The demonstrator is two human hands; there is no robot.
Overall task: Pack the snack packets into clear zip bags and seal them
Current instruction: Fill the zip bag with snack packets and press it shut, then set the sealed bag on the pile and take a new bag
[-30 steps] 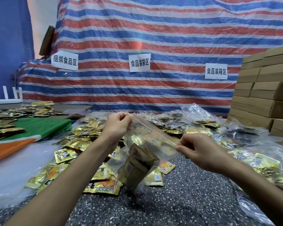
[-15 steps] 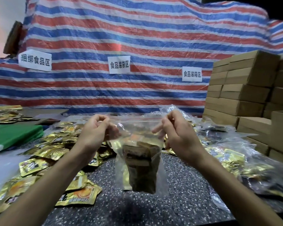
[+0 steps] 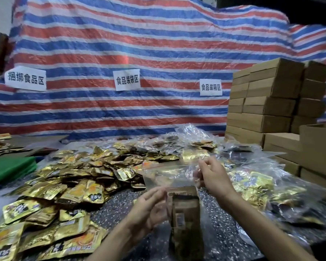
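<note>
A clear zip bag (image 3: 169, 176) hangs upright above the speckled table (image 3: 222, 234), with a stack of gold snack packets (image 3: 184, 213) standing inside it. My left hand (image 3: 149, 206) holds the bag's left side, level with the top of the stack, fingers curled against the plastic. Higher up, my right hand (image 3: 213, 176) pinches the bag's upper right edge near the zip strip. The strip runs slanted from left up to right; whether it is pressed closed is unclear through the blur.
Loose gold packets (image 3: 68, 187) lie heaped over the left and middle of the table. Filled clear bags (image 3: 256, 187) pile up on the right. Cardboard boxes (image 3: 271, 102) are stacked at the far right, a green cloth (image 3: 9, 168) lies at left, and a striped tarp (image 3: 139, 53) hangs behind.
My left hand has dropped from the bag's top left corner to its left side beside the packets. The right hand stays at the top right. The view has swung left and down.
</note>
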